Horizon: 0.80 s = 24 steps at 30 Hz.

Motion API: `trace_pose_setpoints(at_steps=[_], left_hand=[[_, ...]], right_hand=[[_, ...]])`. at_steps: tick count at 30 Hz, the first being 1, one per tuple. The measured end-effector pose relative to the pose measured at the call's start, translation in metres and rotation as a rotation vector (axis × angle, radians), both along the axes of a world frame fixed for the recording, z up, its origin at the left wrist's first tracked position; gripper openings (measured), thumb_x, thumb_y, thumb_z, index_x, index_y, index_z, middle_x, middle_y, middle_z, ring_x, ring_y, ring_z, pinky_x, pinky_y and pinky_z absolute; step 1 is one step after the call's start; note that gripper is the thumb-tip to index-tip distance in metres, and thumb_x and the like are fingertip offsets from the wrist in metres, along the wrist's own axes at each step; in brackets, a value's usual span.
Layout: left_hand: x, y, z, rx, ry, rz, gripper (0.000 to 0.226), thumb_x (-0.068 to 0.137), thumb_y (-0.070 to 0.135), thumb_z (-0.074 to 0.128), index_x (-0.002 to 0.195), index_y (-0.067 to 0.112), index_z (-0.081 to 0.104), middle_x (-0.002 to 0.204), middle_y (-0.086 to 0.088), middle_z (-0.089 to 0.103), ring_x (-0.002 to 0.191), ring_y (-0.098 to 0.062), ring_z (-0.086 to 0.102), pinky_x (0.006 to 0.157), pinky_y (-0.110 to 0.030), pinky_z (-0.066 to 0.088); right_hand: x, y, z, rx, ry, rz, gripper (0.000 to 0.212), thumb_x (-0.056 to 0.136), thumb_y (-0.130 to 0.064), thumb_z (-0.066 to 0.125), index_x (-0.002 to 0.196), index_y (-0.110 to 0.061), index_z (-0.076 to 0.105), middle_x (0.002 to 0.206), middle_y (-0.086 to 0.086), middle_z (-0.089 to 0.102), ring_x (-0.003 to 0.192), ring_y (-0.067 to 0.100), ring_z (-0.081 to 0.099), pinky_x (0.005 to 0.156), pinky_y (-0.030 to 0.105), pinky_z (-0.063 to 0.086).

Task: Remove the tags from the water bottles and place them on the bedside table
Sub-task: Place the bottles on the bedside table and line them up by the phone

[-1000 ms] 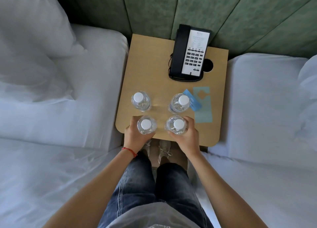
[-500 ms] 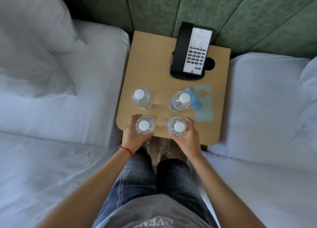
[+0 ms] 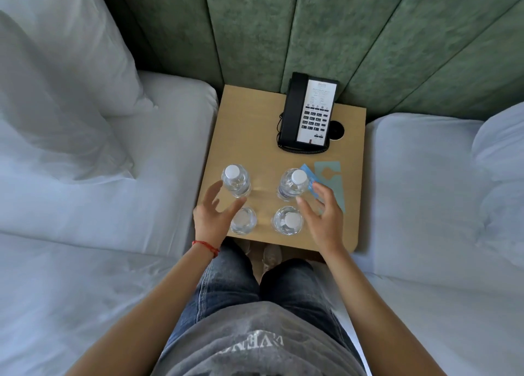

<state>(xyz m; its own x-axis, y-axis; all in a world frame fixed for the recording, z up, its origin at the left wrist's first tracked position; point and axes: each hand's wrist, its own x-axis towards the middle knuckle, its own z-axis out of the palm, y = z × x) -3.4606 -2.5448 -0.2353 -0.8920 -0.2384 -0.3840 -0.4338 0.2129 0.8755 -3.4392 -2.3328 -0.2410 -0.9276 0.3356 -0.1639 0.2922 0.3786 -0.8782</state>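
Four clear water bottles with white caps stand in a square on the wooden bedside table (image 3: 241, 137): far left bottle (image 3: 235, 178), far right bottle (image 3: 293, 183), near left bottle (image 3: 244, 221), near right bottle (image 3: 287, 220). A blue tag (image 3: 310, 178) and a pale teal tag (image 3: 331, 177) lie flat to the right of the far right bottle. My left hand (image 3: 214, 215) hovers open above the near left bottle, partly covering it. My right hand (image 3: 321, 214) hovers open just right of the near right bottle, over the tags' near ends. Neither hand holds anything.
A black desk phone (image 3: 307, 115) sits at the table's far right beside a round cable hole (image 3: 336, 130). White beds flank the table, with a pillow (image 3: 56, 78) on the left one. A green padded headboard (image 3: 312, 30) rises behind.
Both hands let go of the two near bottles and lifted, fingers spread. The camera tilted up, so the table sits lower in view.
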Motion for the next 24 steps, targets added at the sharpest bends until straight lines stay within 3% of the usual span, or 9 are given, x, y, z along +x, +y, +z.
trace_pose_setpoints(at_steps=[2, 7, 12, 17, 21, 24], left_hand=[[-0.015, -0.001, 0.004, -0.041, 0.029, 0.009, 0.054, 0.073, 0.025, 0.076, 0.122, 0.018, 0.054, 0.111, 0.016, 0.057, 0.106, -0.006, 0.052, 0.092, -0.020, 0.040], [-0.047, -0.002, -0.004, -0.099, -0.041, -0.090, 0.058, 0.076, 0.020, 0.074, 0.129, 0.013, 0.050, 0.129, -0.007, 0.056, 0.113, -0.014, 0.052, 0.095, -0.025, 0.041], [-0.055, -0.002, -0.014, -0.132, -0.030, -0.113, 0.049, 0.073, 0.011, 0.075, 0.119, 0.014, 0.060, 0.119, -0.008, 0.064, 0.110, -0.020, 0.058, 0.096, -0.029, 0.046], [-0.061, -0.004, -0.019, -0.168, 0.011, -0.117, 0.047, 0.071, 0.009, 0.076, 0.116, 0.012, 0.062, 0.118, -0.009, 0.065, 0.108, -0.020, 0.059, 0.096, -0.030, 0.047], [-0.064, -0.004, -0.022, -0.211, 0.049, -0.140, 0.046, 0.070, 0.011, 0.077, 0.113, 0.014, 0.064, 0.118, -0.005, 0.065, 0.106, -0.010, 0.058, 0.092, -0.014, 0.042], [-0.073, -0.005, -0.023, -0.229, 0.056, -0.137, 0.044, 0.069, 0.014, 0.078, 0.111, 0.013, 0.066, 0.116, -0.005, 0.066, 0.106, -0.009, 0.059, 0.089, -0.004, 0.039]], right_hand=[[-0.012, 0.002, 0.000, 0.043, 0.035, 0.001, 0.040, 0.082, -0.025, 0.068, 0.118, -0.014, 0.055, 0.117, -0.007, 0.058, 0.111, 0.013, 0.056, 0.095, 0.026, 0.043], [-0.034, 0.001, -0.008, 0.036, -0.027, 0.014, 0.041, 0.083, -0.022, 0.067, 0.121, -0.012, 0.055, 0.124, 0.003, 0.060, 0.112, 0.016, 0.054, 0.100, 0.035, 0.044], [-0.042, -0.002, -0.020, 0.039, -0.084, 0.030, 0.044, 0.080, -0.024, 0.070, 0.120, -0.014, 0.058, 0.118, -0.001, 0.063, 0.109, 0.012, 0.056, 0.098, 0.031, 0.045], [-0.053, -0.005, -0.026, 0.029, -0.066, 0.016, 0.041, 0.078, -0.024, 0.072, 0.117, -0.015, 0.061, 0.110, -0.019, 0.058, 0.105, 0.007, 0.058, 0.096, 0.029, 0.046], [-0.061, -0.009, -0.027, 0.037, -0.051, 0.040, 0.040, 0.076, -0.020, 0.074, 0.114, -0.011, 0.064, 0.112, -0.015, 0.060, 0.107, 0.001, 0.056, 0.098, 0.027, 0.045], [-0.069, -0.012, -0.027, 0.071, -0.020, 0.038, 0.040, 0.076, -0.021, 0.074, 0.112, -0.007, 0.064, 0.109, -0.004, 0.066, 0.102, -0.004, 0.055, 0.091, 0.010, 0.041]])
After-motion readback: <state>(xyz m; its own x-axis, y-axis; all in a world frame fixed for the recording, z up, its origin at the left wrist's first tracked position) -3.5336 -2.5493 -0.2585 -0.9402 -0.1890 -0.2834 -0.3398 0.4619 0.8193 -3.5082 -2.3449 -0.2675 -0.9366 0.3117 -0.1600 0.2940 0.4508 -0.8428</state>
